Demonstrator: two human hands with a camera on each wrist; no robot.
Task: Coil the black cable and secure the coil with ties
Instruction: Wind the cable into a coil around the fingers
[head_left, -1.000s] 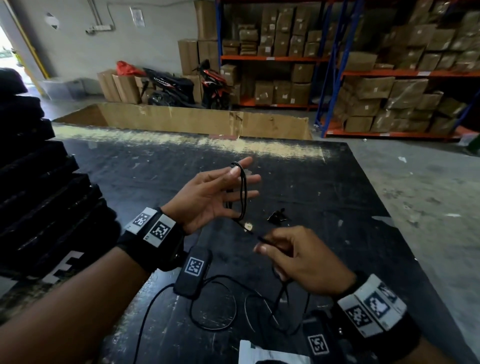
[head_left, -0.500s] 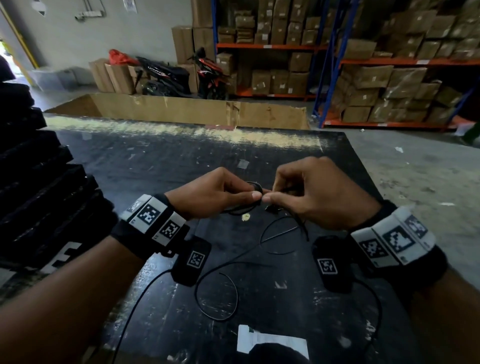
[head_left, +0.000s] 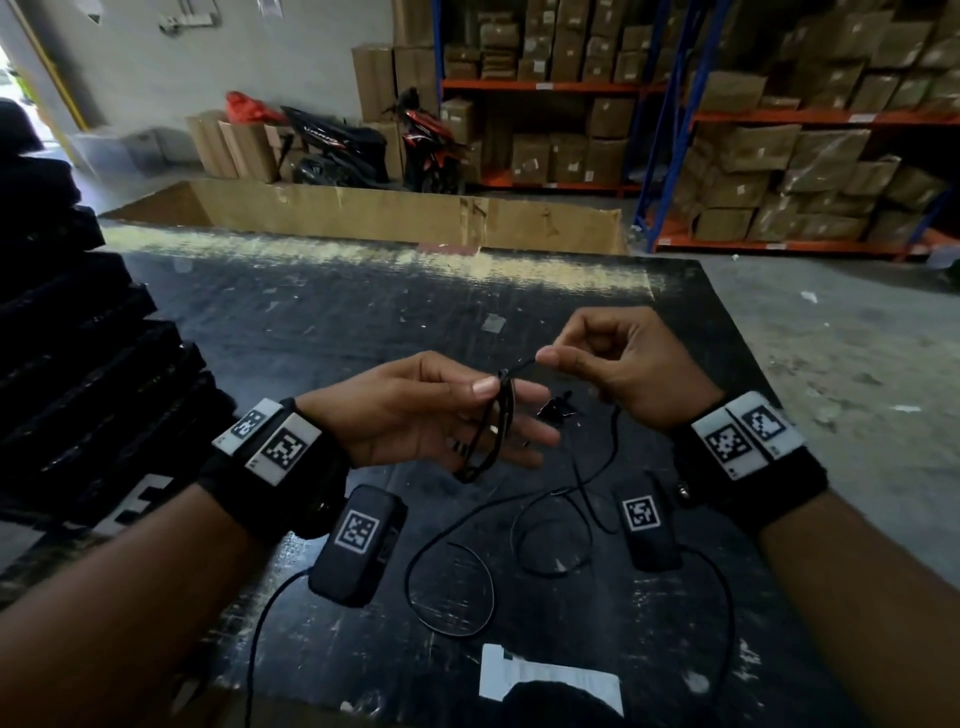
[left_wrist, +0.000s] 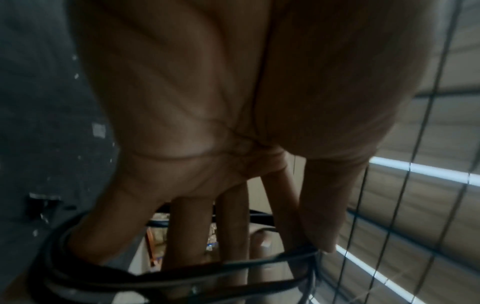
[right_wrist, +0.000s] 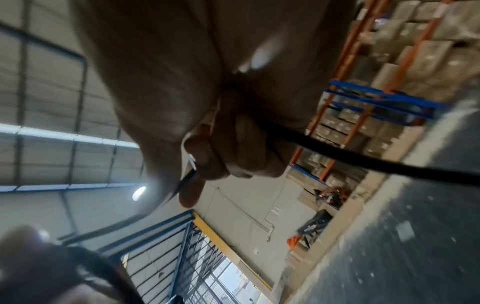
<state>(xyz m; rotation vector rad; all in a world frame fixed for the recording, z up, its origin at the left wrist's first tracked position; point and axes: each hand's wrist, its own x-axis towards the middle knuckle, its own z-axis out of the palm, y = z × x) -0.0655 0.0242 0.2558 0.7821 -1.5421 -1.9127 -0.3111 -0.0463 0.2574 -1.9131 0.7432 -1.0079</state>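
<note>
Shelving (head_left: 779, 104) stacked with cardboard boxes fills the far wall from 12 to 2 o'clock, with two motorbikes (head_left: 374, 145) parked at 11 o'clock behind a long open carton (head_left: 405, 213). Nearer, the scuffed black worktop (head_left: 337, 322) carries a stack of dark foam sheets (head_left: 67, 338) at 9 o'clock. Above its middle the left hand (head_left: 415, 410) lies palm up with its fingers nearly straight, the thumb pressing the coiled part of the black cable (head_left: 488, 431) against them; the wrist view shows the loops round the fingers (left_wrist: 187, 232). At 1 o'clock from it the right hand (head_left: 623, 364), curled, pinches a thin black tie (head_left: 519, 368) that runs to the top of the coil. Loose cable lies looped on the worktop at 6 o'clock. A white paper label (head_left: 545, 680) lies at the near edge.
</note>
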